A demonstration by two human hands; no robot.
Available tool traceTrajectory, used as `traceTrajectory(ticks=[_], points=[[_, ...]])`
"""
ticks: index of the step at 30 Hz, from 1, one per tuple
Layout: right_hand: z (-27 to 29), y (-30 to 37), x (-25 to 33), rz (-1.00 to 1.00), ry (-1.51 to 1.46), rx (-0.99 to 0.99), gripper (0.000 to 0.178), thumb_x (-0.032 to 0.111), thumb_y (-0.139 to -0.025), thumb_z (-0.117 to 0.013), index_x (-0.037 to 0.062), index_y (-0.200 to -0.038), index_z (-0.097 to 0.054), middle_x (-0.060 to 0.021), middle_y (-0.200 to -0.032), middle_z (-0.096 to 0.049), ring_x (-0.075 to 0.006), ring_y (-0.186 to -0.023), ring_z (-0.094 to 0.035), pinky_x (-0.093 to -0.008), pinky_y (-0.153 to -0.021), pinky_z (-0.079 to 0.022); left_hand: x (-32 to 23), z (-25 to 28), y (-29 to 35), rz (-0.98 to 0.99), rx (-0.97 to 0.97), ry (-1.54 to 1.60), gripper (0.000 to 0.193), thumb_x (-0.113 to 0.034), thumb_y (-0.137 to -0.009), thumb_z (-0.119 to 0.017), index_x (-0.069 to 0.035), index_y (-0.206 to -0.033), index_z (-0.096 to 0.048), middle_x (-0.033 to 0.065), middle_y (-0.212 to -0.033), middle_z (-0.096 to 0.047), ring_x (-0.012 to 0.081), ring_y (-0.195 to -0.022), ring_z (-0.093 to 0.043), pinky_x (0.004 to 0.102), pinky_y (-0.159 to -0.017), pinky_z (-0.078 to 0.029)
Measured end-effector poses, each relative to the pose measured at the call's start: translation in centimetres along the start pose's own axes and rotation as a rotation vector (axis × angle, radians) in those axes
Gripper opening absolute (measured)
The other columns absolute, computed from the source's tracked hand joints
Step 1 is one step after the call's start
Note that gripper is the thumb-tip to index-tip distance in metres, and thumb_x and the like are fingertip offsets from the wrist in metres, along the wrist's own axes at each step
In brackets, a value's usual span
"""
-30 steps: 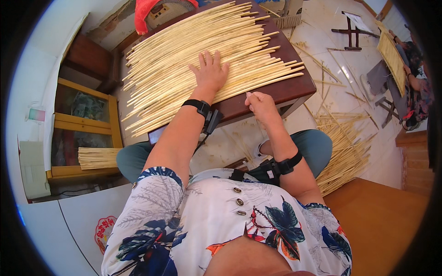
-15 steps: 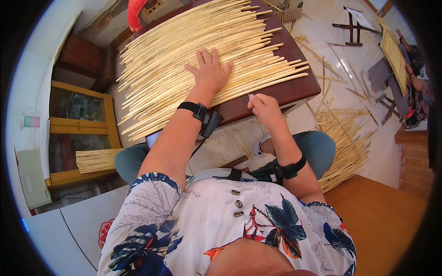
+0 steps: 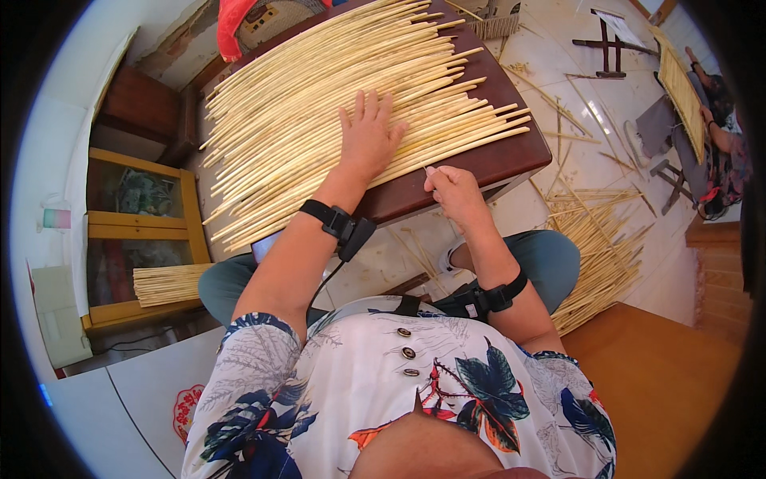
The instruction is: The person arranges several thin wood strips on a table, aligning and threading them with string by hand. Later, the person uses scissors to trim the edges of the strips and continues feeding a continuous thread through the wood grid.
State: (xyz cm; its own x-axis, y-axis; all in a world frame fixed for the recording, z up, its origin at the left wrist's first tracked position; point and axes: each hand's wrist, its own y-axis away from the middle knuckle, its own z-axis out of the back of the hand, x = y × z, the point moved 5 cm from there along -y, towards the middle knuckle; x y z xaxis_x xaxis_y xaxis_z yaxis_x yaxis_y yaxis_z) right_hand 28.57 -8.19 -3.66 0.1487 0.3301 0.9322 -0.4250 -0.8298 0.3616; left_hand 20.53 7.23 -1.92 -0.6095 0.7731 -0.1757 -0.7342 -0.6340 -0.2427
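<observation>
A wide layer of pale yellow stalks (image 3: pixel 279 120) lies side by side on a dark red-brown table (image 3: pixel 487 156). Flat on these stalks, fingers spread, rests my left hand (image 3: pixel 369 137). My right hand (image 3: pixel 455 191) is closed in a pinch at the table's near edge, just beside the nearest stalk. A thin, light tip shows at its fingertips; what it belongs to is too small to make out. Both wrists wear black straps, and a small black device sits on the left one.
More loose stalks (image 3: pixel 598 247) are heaped on the tiled floor at right. A bundle of stalks (image 3: pixel 169 283) lies by a yellow-framed cabinet (image 3: pixel 191 211) at left. At far right another person holds a stalk panel (image 3: pixel 680 96) near a folding stool (image 3: pixel 610 48). Red cloth (image 3: pixel 230 32) hangs at the table's far end.
My left hand has shifted slightly right and nearer me over the stalks, its fingers closer together. My right hand has moved slightly left along the table edge, still pinched.
</observation>
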Motion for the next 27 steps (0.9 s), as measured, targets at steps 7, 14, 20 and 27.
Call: traceTrajectory(ticks=[7,14,20,27], points=[[-0.3,-0.2,-0.5,0.034,-0.048,0.0,0.029,0.027,-0.088,-0.053,0.0064,-0.067,-0.053,0.0041,-0.054,-0.038,-0.0043,-0.045,-0.03,-0.0221,-0.038,-0.021,-0.8,-0.9,0.8,0.021,0.013,-0.057,0.064,-0.047,-0.091,-0.039,-0.003,-0.136,-0.031,0.0201,-0.142,-0.027,0.0354,-0.134,-0.02,0.057,-0.105,-0.013],[-0.3,-0.6,-0.8,0.069,0.002,0.001,0.031,0.026,-0.086,-0.054,0.0031,-0.065,-0.055,-0.0001,-0.054,-0.043,-0.0086,-0.049,-0.039,-0.0251,-0.045,-0.03,-0.7,-0.8,0.8,0.042,0.039,-0.058,0.067,-0.05,-0.09,-0.038,-0.002,-0.136,-0.03,0.02,-0.143,-0.026,0.0342,-0.135,-0.018,0.0578,-0.105,-0.01],[0.0,-0.8,-1.0,0.076,0.06,-0.013,0.033,0.028,-0.085,-0.054,0.0012,-0.066,-0.058,-0.0039,-0.053,-0.049,-0.0127,-0.051,-0.047,-0.0287,-0.049,-0.038,-1.0,-0.9,0.7,0.045,0.036,-0.086,0.071,-0.054,-0.089,-0.035,-0.001,-0.137,-0.028,0.02,-0.144,-0.023,0.0338,-0.136,-0.014,0.0586,-0.105,-0.007],[0.0,-0.7,-0.8,0.088,0.086,-0.013,0.033,0.027,-0.086,-0.054,0.0012,-0.066,-0.057,-0.0038,-0.053,-0.048,-0.012,-0.05,-0.045,-0.0283,-0.048,-0.037,-1.0,-0.6,0.8,0.072,0.047,-0.084,0.069,-0.052,-0.09,-0.035,-0.002,-0.138,-0.027,0.0201,-0.144,-0.022,0.0337,-0.136,-0.015,0.0572,-0.105,-0.008]])
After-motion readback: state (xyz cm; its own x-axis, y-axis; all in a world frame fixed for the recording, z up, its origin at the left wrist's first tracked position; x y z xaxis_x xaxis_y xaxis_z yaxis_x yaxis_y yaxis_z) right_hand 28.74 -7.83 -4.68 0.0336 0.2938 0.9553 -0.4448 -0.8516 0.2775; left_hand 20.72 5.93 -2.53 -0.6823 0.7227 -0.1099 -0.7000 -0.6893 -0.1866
